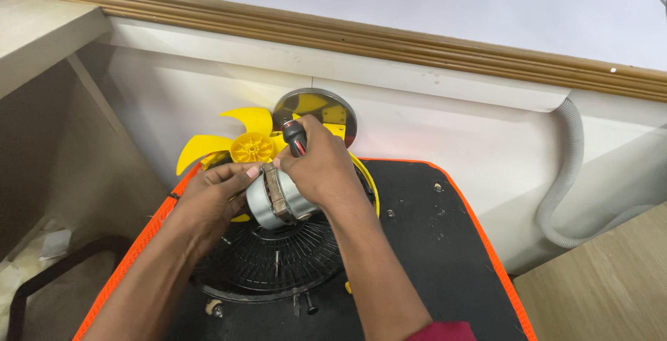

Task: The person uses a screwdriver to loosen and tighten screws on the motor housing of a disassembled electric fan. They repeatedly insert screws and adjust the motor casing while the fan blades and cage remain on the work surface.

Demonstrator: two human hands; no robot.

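Observation:
A silver fan motor point(278, 201) with a rusty band sits over a black wire fan guard point(271, 264) on a black stool top. My left hand point(212, 202) grips the motor's left side. My right hand point(316, 164) is closed around a screwdriver with a black and red handle point(294, 137), held point-down at the top of the motor. A yellow fan blade point(240, 143) stands just behind the motor, and a round shiny metal disc point(316, 108) lies beyond it.
The stool top point(445, 244) has an orange rim. A grey corrugated hose point(566, 174) runs down the white wall at right. A wooden moulding point(389, 42) crosses the wall. A wooden surface point(604, 285) is at lower right, a dark recess at left.

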